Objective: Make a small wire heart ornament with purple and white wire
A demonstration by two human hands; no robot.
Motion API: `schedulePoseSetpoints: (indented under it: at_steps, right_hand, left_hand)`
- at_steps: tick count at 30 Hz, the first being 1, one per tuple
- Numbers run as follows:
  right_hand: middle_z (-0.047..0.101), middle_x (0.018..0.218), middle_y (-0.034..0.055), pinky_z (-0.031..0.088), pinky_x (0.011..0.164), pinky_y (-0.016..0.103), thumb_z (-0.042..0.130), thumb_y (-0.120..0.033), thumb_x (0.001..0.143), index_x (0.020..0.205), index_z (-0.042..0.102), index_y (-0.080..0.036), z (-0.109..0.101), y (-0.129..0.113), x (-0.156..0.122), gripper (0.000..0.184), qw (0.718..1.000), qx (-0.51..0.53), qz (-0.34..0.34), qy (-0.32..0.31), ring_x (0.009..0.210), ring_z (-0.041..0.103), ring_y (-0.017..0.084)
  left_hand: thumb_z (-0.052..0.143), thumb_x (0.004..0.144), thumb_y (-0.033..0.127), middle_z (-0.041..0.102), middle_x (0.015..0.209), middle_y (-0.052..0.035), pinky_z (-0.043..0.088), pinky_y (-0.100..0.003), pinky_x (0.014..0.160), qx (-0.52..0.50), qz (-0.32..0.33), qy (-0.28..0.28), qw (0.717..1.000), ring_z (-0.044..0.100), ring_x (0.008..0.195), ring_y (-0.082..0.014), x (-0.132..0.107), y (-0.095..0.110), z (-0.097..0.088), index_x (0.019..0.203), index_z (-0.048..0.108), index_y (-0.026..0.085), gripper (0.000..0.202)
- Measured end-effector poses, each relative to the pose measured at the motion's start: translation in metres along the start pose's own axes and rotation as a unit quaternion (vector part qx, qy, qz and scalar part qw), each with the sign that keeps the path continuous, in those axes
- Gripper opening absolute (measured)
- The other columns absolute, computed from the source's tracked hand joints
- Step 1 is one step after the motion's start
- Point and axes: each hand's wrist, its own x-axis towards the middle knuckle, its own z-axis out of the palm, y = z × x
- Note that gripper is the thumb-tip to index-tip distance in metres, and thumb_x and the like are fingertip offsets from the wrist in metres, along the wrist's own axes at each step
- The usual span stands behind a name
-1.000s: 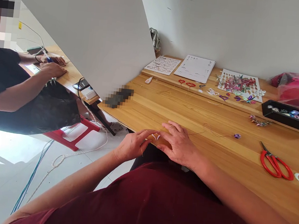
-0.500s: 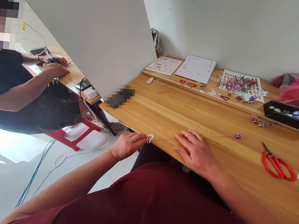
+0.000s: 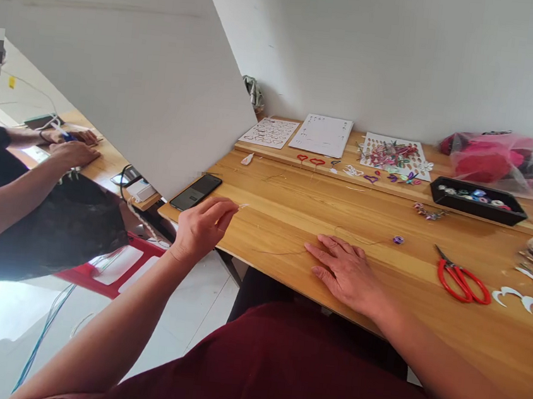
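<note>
My left hand (image 3: 204, 225) is raised over the table's front edge, its fingertips pinched on a small white curved piece (image 3: 245, 205). Only the tip of that piece shows past my fingers. Flat on the wooden table lies my right hand (image 3: 347, 273), fingers spread, with a fine thread (image 3: 282, 252) running to its fingertips. More thread loops beyond that hand to a small purple spool (image 3: 398, 240). To its right are snips with red handles (image 3: 462, 282), and beside them several white crescent-shaped pieces (image 3: 529, 301).
A black phone (image 3: 197, 192) lies at the table's left end by a white partition (image 3: 132, 71). Along the back ledge are patterned sheets (image 3: 321, 135), red heart shapes (image 3: 317, 161) and a black tray (image 3: 475, 209) of spools. A co-worker's hands (image 3: 74, 147) show at far left.
My left hand has lifted up and left with the white piece, which has turned edge-on. My right hand stays flat on the table. The camera view has swung slightly right.
</note>
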Motion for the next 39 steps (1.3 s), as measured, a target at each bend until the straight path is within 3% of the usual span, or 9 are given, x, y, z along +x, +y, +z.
schedulePoseSetpoints:
  at_steps: [6,8,10,13,19,23,28,34,39]
  right_hand:
    - [0.068,0.129,0.0128,0.041,0.101,0.057,0.047,-0.048,0.098,0.119,0.073,-0.026,-0.026,0.013,0.015,0.041,0.973,0.180,0.100,0.106,0.124,0.057,0.034]
    - [0.075,0.114,0.0114,0.047,0.093,0.048,0.051,-0.053,0.095,0.107,0.076,-0.024,-0.040,0.019,0.018,0.040,0.910,0.365,0.145,0.133,0.111,0.065,0.029]
    - [0.077,0.100,0.0100,0.050,0.079,0.037,0.057,-0.057,0.090,0.100,0.077,-0.023,-0.055,0.024,0.019,0.041,0.810,0.538,0.188,0.141,0.098,0.069,0.025]
    - [0.074,0.084,0.0062,0.044,0.064,0.028,0.070,-0.055,0.082,0.087,0.075,-0.020,-0.070,0.031,0.018,0.036,0.685,0.669,0.230,0.175,0.081,0.068,0.019]
    - [0.066,0.069,0.0000,0.036,0.055,0.024,0.085,-0.045,0.066,0.073,0.068,-0.018,-0.067,0.055,0.018,0.033,0.616,0.705,0.275,0.219,0.064,0.062,0.013]
    - [0.071,0.079,0.0024,0.036,0.052,0.023,0.083,-0.047,0.067,0.078,0.068,-0.018,-0.067,0.077,0.025,0.034,0.635,0.677,0.291,0.232,0.065,0.065,0.013]
    - [0.071,0.077,0.0024,0.036,0.049,0.023,0.077,-0.048,0.072,0.079,0.064,-0.019,-0.085,0.102,0.036,0.032,0.692,0.601,0.297,0.267,0.060,0.064,0.012]
    - [0.067,0.070,0.0001,0.041,0.053,0.024,0.071,-0.044,0.079,0.083,0.064,-0.019,-0.097,0.115,0.049,0.026,0.803,0.504,0.244,0.205,0.058,0.058,0.011]
    - [0.069,0.075,0.0018,0.045,0.061,0.028,0.066,-0.044,0.085,0.085,0.069,-0.019,-0.100,0.120,0.058,0.025,0.869,0.407,0.215,0.178,0.066,0.060,0.015]
  left_hand:
    - [0.056,0.093,0.017,0.076,0.102,-0.0017,0.049,-0.023,0.070,-0.013,0.178,0.058,0.982,0.070,0.084,-0.0127,0.063,0.055,0.032,0.108,0.070,0.026,0.022]
    - [0.053,0.094,0.016,0.075,0.106,-0.0032,0.047,-0.025,0.068,-0.010,0.263,0.038,0.964,0.069,0.083,-0.0137,0.079,0.078,0.048,0.113,0.068,0.025,0.025]
    - [0.049,0.097,0.018,0.073,0.109,-0.0051,0.046,-0.027,0.068,-0.016,0.321,0.012,0.947,0.067,0.081,-0.0143,0.092,0.099,0.066,0.115,0.066,0.023,0.025]
    - [0.043,0.099,0.021,0.071,0.111,-0.0069,0.045,-0.028,0.065,-0.041,0.356,-0.025,0.933,0.065,0.077,-0.0140,0.105,0.122,0.090,0.116,0.064,0.022,0.027]
    - [0.039,0.100,0.019,0.070,0.108,-0.0088,0.047,-0.028,0.063,-0.072,0.391,-0.046,0.916,0.063,0.075,-0.0146,0.119,0.142,0.129,0.121,0.060,0.020,0.030]
    - [0.045,0.099,0.019,0.069,0.108,-0.0076,0.052,-0.028,0.073,-0.150,0.346,-0.039,0.925,0.066,0.084,-0.0154,0.124,0.146,0.152,0.118,0.061,0.020,0.025]
    - [0.060,0.088,0.013,0.069,0.101,-0.0064,0.054,-0.026,0.073,-0.304,0.088,-0.101,0.943,0.065,0.076,-0.0129,0.144,0.150,0.174,0.105,0.066,0.018,0.019]
    - [0.066,0.081,0.020,0.061,0.060,0.0021,0.042,-0.022,0.053,-0.424,-0.119,-0.298,0.847,0.053,0.055,-0.0110,0.172,0.146,0.193,0.098,0.073,0.016,0.019]
    - [0.059,0.087,0.028,0.070,0.067,-0.0027,0.049,-0.025,0.061,-0.468,-0.145,-0.315,0.813,0.065,0.063,-0.0141,0.188,0.142,0.200,0.092,0.075,0.014,0.021]
